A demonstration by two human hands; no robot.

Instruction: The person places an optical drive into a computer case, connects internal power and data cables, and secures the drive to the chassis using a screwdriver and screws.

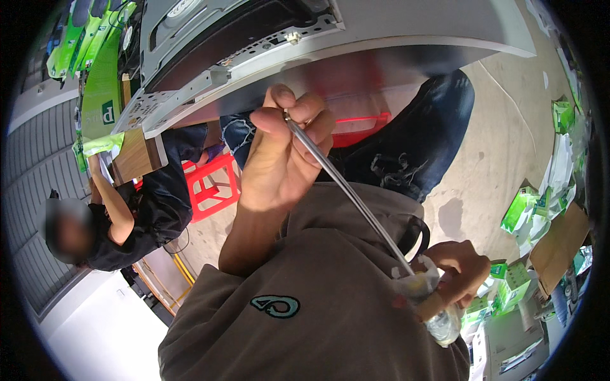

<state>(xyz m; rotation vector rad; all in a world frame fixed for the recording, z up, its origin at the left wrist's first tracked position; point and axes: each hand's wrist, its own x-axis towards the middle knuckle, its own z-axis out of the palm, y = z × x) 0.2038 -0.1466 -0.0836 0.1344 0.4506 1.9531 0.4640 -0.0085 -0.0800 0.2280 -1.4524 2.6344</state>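
A long screwdriver (346,187) lies slantwise across my lap, its thin metal shaft running from upper left to lower right. My left hand (286,143) pinches the tip end between thumb and fingers. Whether a small screw sits at the tip is too small to make out. Around the handle (438,320), which looks wrapped in clear plastic or tape, the fingers of my right hand (456,270) are closed. Just beyond my left hand is the edge of a grey tabletop (406,28) bearing a metal-framed unit (254,35) with perforated rails.
Red plastic stools (219,193) stand under and beside the table. At the left, a person in black (143,222) sits by a wooden block-like edge (136,155). Green boxes (521,209) and cardboard (559,247) lie on the floor at right.
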